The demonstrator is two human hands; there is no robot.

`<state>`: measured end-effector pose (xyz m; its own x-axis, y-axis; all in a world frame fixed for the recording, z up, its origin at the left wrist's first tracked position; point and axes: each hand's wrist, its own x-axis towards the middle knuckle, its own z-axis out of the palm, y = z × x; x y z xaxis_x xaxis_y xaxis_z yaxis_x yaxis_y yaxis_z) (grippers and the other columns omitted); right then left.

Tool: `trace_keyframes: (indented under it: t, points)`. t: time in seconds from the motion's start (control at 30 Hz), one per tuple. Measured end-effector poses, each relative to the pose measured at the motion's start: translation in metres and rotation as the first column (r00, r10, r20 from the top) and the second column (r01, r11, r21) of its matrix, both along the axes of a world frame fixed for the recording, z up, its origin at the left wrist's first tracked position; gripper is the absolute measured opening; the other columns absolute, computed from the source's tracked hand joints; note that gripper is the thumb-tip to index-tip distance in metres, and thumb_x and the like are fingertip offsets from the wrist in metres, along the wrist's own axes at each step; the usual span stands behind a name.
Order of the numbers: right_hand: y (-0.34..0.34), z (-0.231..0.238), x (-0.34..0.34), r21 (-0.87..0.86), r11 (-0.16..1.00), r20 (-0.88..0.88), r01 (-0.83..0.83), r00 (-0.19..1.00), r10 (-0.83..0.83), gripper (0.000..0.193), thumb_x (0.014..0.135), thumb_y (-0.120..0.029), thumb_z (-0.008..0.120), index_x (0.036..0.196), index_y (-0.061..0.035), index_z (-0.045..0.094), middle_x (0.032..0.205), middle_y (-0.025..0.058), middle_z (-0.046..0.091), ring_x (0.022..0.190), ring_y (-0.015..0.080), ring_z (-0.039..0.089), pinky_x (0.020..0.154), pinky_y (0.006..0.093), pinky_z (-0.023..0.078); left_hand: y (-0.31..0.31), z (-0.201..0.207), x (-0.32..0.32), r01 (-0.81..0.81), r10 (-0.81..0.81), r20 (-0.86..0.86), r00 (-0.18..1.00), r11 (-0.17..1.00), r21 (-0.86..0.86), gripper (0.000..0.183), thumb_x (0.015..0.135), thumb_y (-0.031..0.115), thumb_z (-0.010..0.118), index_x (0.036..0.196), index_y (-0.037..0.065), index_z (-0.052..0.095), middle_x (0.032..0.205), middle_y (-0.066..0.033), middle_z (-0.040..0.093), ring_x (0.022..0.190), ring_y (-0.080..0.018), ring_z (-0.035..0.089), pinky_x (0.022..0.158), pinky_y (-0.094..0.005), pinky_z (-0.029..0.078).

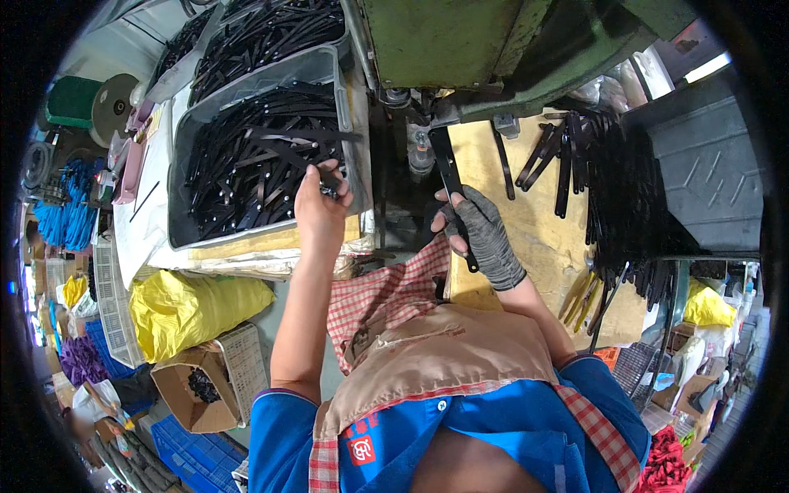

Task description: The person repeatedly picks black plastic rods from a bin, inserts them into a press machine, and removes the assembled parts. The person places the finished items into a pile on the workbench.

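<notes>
My bare left hand is at the near right corner of a grey plastic bin, its fingers curled round small dark shiny pieces whose kind I cannot make out. The bin is heaped with black strips, many with shiny dots on them. In a grey fingerless glove, my right hand grips a long flat black strip with holes along it. This strip slants away from me, its far end close to the tooling under a green machine.
More black strips lie on the yellowish worktop and hang in a thick bunch at its right. Pliers with yellow handles rest near its edge. A grey tray stands far right; a yellow sack and cardboard box are lower left.
</notes>
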<state>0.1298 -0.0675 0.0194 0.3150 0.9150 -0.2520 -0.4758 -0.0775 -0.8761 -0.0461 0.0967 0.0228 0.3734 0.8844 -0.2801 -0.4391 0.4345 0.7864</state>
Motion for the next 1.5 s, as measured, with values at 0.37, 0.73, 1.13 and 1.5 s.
trace_keyframes:
  t: [0.37, 0.73, 1.13, 1.5]
  points:
    - [0.005, -0.038, -0.004, -0.076, 0.995, -0.105, 0.057, 0.992, -0.065, 0.029, 0.099, -0.027, 0.049, 0.109, -0.0016, 0.056, 0.086, 0.0110, 0.066, 0.061, 0.0124, 0.061, 0.051, 0.0229, 0.047, -0.010, -0.009, 0.022, 0.471, -0.473, -0.056, 0.879, 0.881, -0.042, 0.025, 0.099, 0.017, 0.047, 0.111, -0.005, 0.054, 0.076, -0.0079, 0.060, 0.053, -0.0054, 0.037, 0.046, -0.0200, 0.028]
    - [-0.021, -0.073, 0.021, -0.003, 0.969, 0.151, 0.246, 0.958, -0.243, 0.024, 0.099, -0.021, 0.049, 0.105, 0.0023, 0.054, 0.093, 0.0136, 0.066, 0.085, 0.0195, 0.065, 0.078, 0.0299, 0.053, 0.025, 0.009, 0.086, 0.608, -0.529, -0.323, 0.785, 0.757, 0.240, 0.023, 0.099, 0.017, 0.046, 0.103, -0.002, 0.059, 0.069, -0.0018, 0.057, 0.049, -0.0027, 0.035, 0.043, -0.0181, 0.024]
    - [-0.016, -0.027, 0.029, -0.113, 0.976, 0.184, 0.187, 0.969, -0.165, 0.035, 0.099, -0.032, 0.047, 0.107, -0.0009, 0.060, 0.061, 0.0060, 0.059, 0.040, 0.0062, 0.039, 0.042, 0.0202, 0.033, 0.032, 0.011, 0.102, 0.693, -0.621, -0.341, 0.705, 0.707, 0.145, 0.022, 0.096, 0.015, 0.051, 0.100, -0.004, 0.062, 0.064, -0.0050, 0.058, 0.042, -0.0034, 0.031, 0.040, -0.0211, 0.022]
    - [0.064, 0.001, 0.036, -0.068, 0.989, 0.296, -0.134, 0.943, 0.148, 0.039, 0.098, -0.036, 0.046, 0.097, 0.0002, 0.060, 0.061, 0.0054, 0.058, 0.038, 0.0059, 0.039, 0.038, 0.0199, 0.032, 0.010, -0.050, 0.069, 0.347, -0.357, -0.118, 0.927, 0.933, -0.097, 0.038, 0.098, 0.036, 0.049, 0.093, 0.000, 0.061, 0.066, -0.0020, 0.051, 0.046, -0.0070, 0.034, 0.041, -0.0208, 0.024]
